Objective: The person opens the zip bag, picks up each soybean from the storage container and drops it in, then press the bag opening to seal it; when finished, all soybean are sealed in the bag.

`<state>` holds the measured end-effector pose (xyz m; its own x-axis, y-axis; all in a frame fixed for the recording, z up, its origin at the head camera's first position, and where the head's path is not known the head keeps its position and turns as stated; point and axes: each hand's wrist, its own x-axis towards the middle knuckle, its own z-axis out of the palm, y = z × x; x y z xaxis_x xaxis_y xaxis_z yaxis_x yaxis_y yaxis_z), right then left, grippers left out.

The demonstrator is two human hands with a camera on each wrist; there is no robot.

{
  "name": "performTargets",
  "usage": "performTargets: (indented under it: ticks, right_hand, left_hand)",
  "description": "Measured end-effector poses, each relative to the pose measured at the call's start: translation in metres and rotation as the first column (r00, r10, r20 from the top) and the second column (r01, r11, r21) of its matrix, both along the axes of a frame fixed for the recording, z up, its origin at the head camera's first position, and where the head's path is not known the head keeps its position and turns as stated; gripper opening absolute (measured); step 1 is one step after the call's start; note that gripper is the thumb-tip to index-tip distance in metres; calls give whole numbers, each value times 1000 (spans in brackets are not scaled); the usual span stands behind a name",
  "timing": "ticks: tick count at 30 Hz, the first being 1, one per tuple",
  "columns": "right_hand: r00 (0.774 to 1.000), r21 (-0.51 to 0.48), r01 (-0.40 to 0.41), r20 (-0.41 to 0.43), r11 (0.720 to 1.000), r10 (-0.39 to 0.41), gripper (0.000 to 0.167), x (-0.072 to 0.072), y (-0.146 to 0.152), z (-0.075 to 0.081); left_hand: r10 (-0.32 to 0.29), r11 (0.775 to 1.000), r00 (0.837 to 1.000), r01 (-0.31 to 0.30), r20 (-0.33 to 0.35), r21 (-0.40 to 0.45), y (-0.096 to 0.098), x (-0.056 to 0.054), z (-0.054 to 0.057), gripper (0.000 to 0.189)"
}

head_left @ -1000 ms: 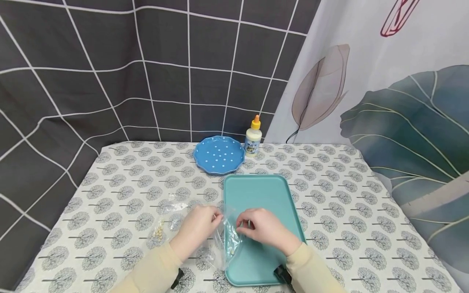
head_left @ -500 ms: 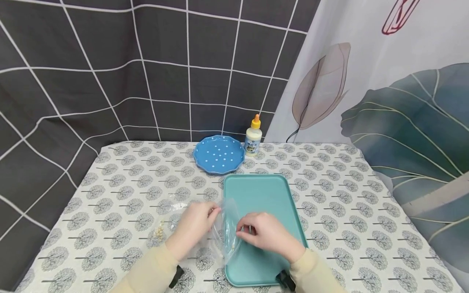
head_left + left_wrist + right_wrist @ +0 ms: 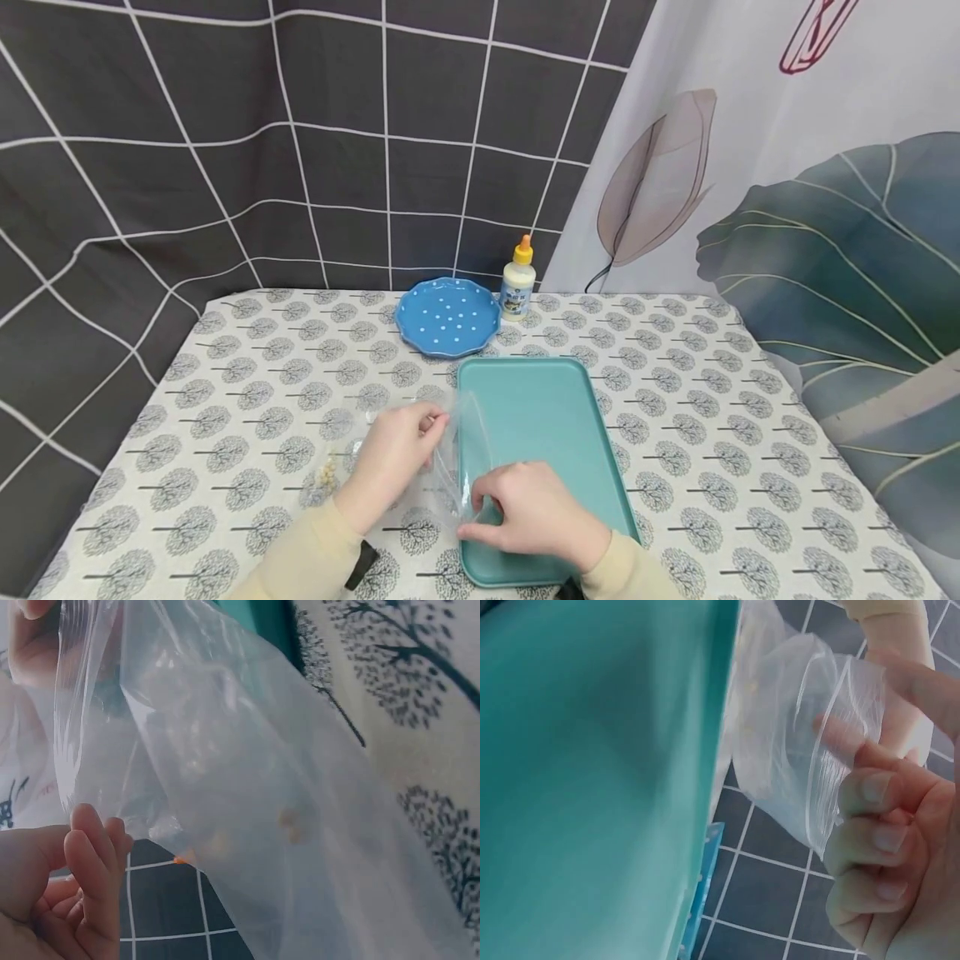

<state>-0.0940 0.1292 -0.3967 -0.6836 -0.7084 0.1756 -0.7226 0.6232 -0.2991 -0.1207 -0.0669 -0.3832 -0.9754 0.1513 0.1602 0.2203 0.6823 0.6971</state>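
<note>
A clear zip-top plastic bag [image 3: 463, 446] lies partly on the tablecloth, its open end over the left edge of a teal tray [image 3: 536, 408]. Small round beige pieces [image 3: 327, 475] sit in its far left part; their kind is unclear. My left hand [image 3: 393, 450] pinches the bag's mouth at the far side. At the near side my right hand [image 3: 528, 512] holds the same mouth, thumb and index finger on the film. In the right wrist view, the index finger of the right hand [image 3: 907, 847] shows through the plastic. Two beige pieces [image 3: 289, 825] blur through the bag in the left wrist view.
Behind the tray stands a blue scalloped plate [image 3: 448, 321] with white dots. Beside it is a small bottle [image 3: 518, 283] with a yellow and orange cap. A dark grid curtain [image 3: 330, 150] hangs behind the table.
The right hand has moved down toward the near edge and taken hold of the bag's mouth. The left hand has shifted slightly up and left, and the mouth is spread wider.
</note>
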Motion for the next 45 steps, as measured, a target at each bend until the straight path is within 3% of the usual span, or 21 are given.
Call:
performTargets:
  ticks: [9, 18, 21, 25, 29, 36, 41, 45]
  right_hand:
    - [1000, -28, 21, -19, 999, -21, 8, 2, 0, 2]
    - [995, -51, 62, -78, 997, -66, 14, 1, 2, 2]
    - [990, -76, 89, -104, 993, -97, 10, 1, 3, 4]
    - [983, -116, 118, -125, 986, -132, 5, 1, 5, 6]
    - [977, -140, 141, -143, 980, -161, 5, 1, 8, 8]
    - [966, -179, 162, -172, 970, -193, 8, 2, 12, 9]
    - [962, -219, 169, -175, 961, -209, 9, 2, 14, 11]
    - [951, -249, 180, -202, 952, -233, 10, 2, 16, 12]
  left_hand:
    - [74, 997, 995, -71, -65, 33, -8, -4, 8, 10]
    - [104, 995, 987, -104, -120, 10, -12, -4, 14, 11]
    - [112, 992, 968, -123, -224, -36, -16, -4, 16, 10]
    - [120, 979, 917, -174, -381, -110, -20, -3, 19, 10]
    - [142, 970, 897, -211, -418, -122, -21, -3, 22, 8]
    - [138, 975, 909, -195, -394, -109, -23, -3, 23, 8]
    - [75, 996, 932, -84, -355, -11, -28, -7, 25, 12]
    - [4, 999, 937, 10, -349, 37, -31, -8, 27, 14]
